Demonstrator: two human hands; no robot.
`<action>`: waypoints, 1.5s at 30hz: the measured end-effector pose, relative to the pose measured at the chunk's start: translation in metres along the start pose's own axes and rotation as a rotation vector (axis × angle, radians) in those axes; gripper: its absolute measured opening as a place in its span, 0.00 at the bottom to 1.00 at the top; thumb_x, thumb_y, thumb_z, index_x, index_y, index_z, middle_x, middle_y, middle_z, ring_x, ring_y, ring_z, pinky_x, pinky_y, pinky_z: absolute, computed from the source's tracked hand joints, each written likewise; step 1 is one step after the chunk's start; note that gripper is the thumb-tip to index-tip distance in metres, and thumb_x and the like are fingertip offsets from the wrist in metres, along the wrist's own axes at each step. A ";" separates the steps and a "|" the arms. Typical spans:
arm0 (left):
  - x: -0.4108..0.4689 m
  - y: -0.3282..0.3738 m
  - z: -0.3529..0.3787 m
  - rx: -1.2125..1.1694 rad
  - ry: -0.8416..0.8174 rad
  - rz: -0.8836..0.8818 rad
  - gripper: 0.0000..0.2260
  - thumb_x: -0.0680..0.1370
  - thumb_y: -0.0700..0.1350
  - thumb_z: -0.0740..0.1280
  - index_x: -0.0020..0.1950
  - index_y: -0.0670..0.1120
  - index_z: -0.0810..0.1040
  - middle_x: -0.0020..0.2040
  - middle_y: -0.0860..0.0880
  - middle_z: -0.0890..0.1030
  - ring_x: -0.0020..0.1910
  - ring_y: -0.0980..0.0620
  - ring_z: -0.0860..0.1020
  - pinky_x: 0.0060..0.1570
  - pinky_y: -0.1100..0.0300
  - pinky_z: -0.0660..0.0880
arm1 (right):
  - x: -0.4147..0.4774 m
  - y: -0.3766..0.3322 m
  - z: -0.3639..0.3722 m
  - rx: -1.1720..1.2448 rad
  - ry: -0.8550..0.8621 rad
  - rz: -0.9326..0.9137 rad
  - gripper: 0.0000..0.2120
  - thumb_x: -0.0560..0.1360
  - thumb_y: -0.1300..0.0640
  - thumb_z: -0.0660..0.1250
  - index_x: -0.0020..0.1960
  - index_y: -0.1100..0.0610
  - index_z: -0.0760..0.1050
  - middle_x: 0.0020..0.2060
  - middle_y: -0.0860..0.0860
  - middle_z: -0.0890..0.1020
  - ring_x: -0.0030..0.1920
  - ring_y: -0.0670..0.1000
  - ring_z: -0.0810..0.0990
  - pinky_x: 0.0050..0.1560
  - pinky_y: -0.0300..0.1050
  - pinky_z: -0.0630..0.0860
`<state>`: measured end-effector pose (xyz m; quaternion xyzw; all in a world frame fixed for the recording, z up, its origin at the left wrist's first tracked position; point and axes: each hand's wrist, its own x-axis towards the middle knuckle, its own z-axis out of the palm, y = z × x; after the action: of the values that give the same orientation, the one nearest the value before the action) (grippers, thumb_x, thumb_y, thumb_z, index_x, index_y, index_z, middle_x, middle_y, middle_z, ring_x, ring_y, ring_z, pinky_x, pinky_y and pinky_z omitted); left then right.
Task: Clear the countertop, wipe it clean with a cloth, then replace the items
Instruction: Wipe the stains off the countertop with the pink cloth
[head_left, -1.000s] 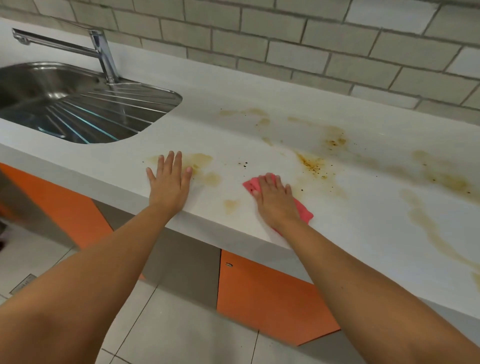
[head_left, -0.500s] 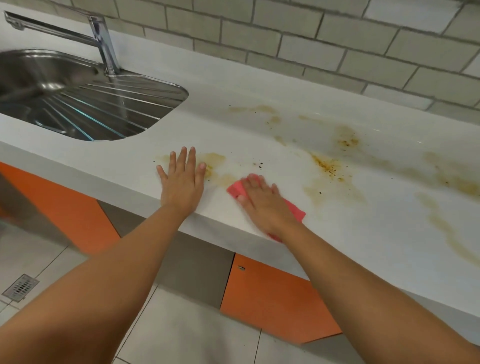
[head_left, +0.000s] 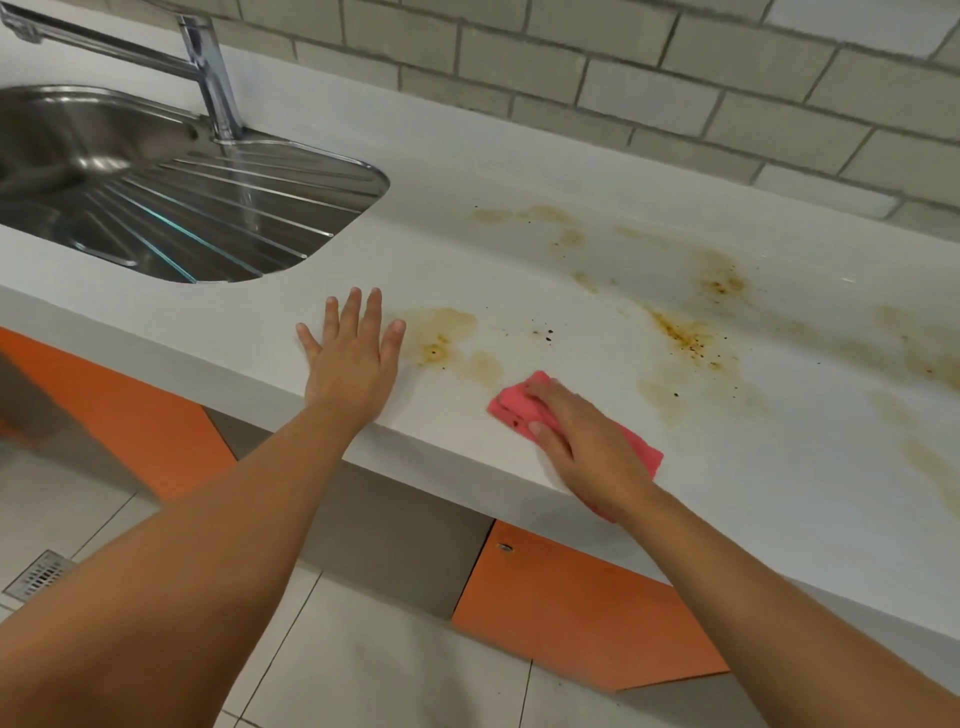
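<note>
The white countertop (head_left: 519, 249) carries brown stains and dark specks across its middle and right. A pink cloth (head_left: 511, 408) lies folded near the front edge. My right hand (head_left: 582, 447) lies flat on top of the cloth and presses it onto the surface, fingers pointing left. My left hand (head_left: 353, 358) rests flat on the countertop left of the cloth, fingers spread, just beside a brown stain (head_left: 441, 338). Most of the cloth is hidden under my right hand.
A steel sink with ribbed drainer (head_left: 171, 208) and a chrome tap (head_left: 208, 73) sit at the left. A tiled wall (head_left: 675, 78) backs the counter. Orange cabinet doors (head_left: 571, 613) hang below, and a floor drain (head_left: 39, 574) is at lower left.
My right hand has slid the pink cloth back toward the front edge, away from the stain by my left hand. My left hand stays flat in the same spot.
</note>
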<state>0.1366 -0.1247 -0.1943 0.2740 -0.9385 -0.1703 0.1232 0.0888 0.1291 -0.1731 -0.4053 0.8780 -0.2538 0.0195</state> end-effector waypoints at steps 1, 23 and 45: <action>0.000 0.000 0.000 0.003 0.000 -0.004 0.27 0.80 0.59 0.39 0.77 0.51 0.44 0.78 0.49 0.46 0.76 0.48 0.41 0.72 0.42 0.37 | -0.001 0.004 -0.003 0.045 0.030 0.023 0.14 0.81 0.53 0.56 0.66 0.51 0.69 0.60 0.42 0.76 0.57 0.44 0.74 0.58 0.39 0.69; 0.001 0.001 0.000 -0.003 -0.010 -0.018 0.27 0.80 0.60 0.41 0.77 0.51 0.50 0.78 0.49 0.51 0.77 0.48 0.44 0.72 0.45 0.37 | 0.082 0.056 -0.016 0.332 0.014 0.149 0.15 0.81 0.64 0.54 0.64 0.61 0.73 0.60 0.49 0.77 0.59 0.40 0.76 0.50 0.20 0.64; -0.001 0.003 -0.002 -0.057 -0.014 0.005 0.25 0.81 0.57 0.42 0.77 0.52 0.52 0.77 0.49 0.53 0.77 0.49 0.47 0.73 0.45 0.40 | 0.128 0.038 -0.006 0.202 -0.037 0.130 0.18 0.82 0.67 0.48 0.72 0.67 0.60 0.69 0.57 0.69 0.70 0.54 0.67 0.52 0.15 0.57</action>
<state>0.1371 -0.1226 -0.1912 0.2667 -0.9348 -0.1986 0.1249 -0.0255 0.0595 -0.1636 -0.3481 0.8719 -0.3316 0.0931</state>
